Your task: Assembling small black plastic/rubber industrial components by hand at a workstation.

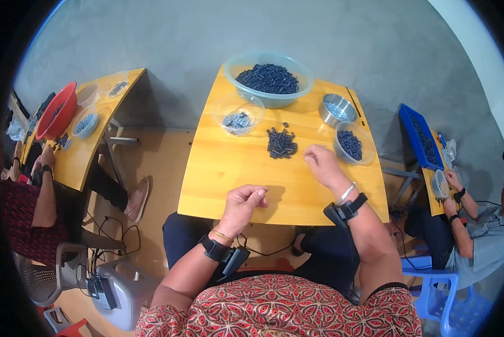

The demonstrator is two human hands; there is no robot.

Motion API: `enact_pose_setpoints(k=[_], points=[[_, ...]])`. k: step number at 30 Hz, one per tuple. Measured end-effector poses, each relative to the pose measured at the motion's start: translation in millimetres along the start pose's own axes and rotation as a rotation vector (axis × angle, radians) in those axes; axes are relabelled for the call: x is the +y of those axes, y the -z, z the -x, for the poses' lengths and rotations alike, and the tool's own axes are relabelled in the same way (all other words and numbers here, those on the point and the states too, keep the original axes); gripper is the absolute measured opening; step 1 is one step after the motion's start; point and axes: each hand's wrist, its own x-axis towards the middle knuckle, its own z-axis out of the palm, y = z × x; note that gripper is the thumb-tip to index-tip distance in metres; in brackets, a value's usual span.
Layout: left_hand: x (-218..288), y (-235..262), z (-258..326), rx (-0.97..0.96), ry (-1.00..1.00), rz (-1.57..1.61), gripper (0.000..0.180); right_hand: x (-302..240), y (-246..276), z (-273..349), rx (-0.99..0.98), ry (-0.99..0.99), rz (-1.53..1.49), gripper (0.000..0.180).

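Observation:
Over the near edge of the yellow table [224, 194], my left hand [243, 203] is closed, thumb against the curled fingers. Whatever it may hold is hidden. My right hand [322, 163] hovers farther forward on the right, fingers bent together in a pinch whose content I cannot make out. Just left of it lies a loose pile of small dark cylindrical pieces [281, 144]. A clear plastic tub of similar dark pieces [350, 145] stands beyond it to the right. Behind that is a steel bowl [346, 115] with small silvery parts.
At the back sits a large translucent basin [302, 92] heaped with dark pieces. A clear tub [252, 112] of silvery parts stands left of the pile. Co-workers sit at tables on both sides, with a red basin [57, 112] left and a blue tray [420, 135] right.

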Motion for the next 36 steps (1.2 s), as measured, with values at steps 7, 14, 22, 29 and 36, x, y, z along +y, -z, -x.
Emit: enact_pose_setpoints(k=[7, 14, 22, 29, 36], points=[[-3, 6, -1, -0.063, 0.009, 0.076, 0.017, -16, -25, -22, -0.102, 0.096, 0.127, 0.008], [-3, 8, -3, -0.093, 0.034, 0.112, 0.018, -27, -28, -21, -0.203, 0.056, 0.282, 0.009], [3, 5, -1, -0.066, 0.07, 0.148, 0.018, -80, -39, 27, -0.174, 0.176, -0.112, 0.008], [8, 6, -6, -0.139, 0.165, 0.171, 0.015, -96, -42, 44, -0.125, 0.193, -0.319, 0.006], [2, 12, -4, -0.172, 0.132, 0.004, 0.008, -69, -28, 34, -0.15, 0.089, -0.392, 0.006]])
